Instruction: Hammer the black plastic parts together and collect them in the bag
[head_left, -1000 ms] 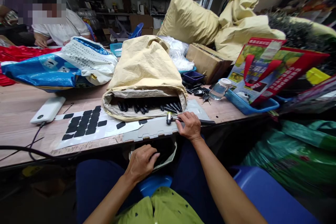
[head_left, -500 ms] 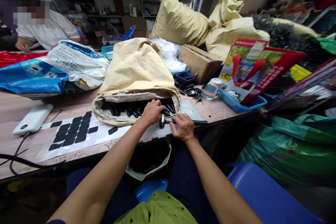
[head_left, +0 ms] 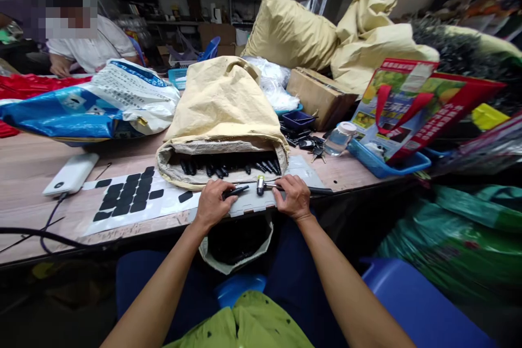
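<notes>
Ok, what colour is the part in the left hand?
Black part, pinched by the left hand; head view.

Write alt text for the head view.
The person's left hand pinches a small black part and the right hand grips a small hammer, at a wooden table before an open tan sack of similar parts.

Soft, even light from above lies bright on the counter [head_left: 36, 168], with only faint shadows. The hammer [head_left: 261, 185] head shows a small glint, and the black piece [head_left: 235, 191] in the left hand [head_left: 212, 204] reads as a flat dark shape. That hand and the right hand [head_left: 294, 198] are crisp, unsmeared. Under the counter and in the far room it is dim. The wide lens bows the counter edge and softens the corners.
</notes>
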Demonstrator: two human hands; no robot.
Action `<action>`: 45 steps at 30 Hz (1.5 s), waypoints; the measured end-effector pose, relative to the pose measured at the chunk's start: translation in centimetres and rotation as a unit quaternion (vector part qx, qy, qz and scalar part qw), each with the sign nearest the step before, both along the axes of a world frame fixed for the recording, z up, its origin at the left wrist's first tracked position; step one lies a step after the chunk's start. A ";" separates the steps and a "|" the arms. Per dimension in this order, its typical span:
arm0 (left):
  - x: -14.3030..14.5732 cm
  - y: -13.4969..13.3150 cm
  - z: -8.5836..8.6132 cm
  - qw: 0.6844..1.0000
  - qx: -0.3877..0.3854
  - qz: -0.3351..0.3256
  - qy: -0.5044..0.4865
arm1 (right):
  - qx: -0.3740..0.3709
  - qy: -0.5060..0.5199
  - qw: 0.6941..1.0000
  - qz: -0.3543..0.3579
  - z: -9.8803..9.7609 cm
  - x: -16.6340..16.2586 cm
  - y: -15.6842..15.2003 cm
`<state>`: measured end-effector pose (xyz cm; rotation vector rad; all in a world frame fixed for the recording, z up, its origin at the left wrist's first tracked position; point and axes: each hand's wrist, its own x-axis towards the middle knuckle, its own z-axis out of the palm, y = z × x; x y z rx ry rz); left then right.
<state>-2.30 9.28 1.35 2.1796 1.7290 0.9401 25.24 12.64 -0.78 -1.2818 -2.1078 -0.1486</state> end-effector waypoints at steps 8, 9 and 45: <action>-0.4 0.3 -0.6 0.998 -0.052 -0.010 -0.039 | 0.001 0.008 1.000 0.009 1.0 0.1 0.2; -0.4 0.3 -0.4 0.997 -0.057 -0.010 -0.044 | 0.007 0.023 1.000 0.011 1.3 -0.1 -0.1; -0.6 0.4 -0.3 0.995 -0.090 -0.002 -0.032 | -0.046 0.088 0.995 0.001 3.7 -2.8 -1.7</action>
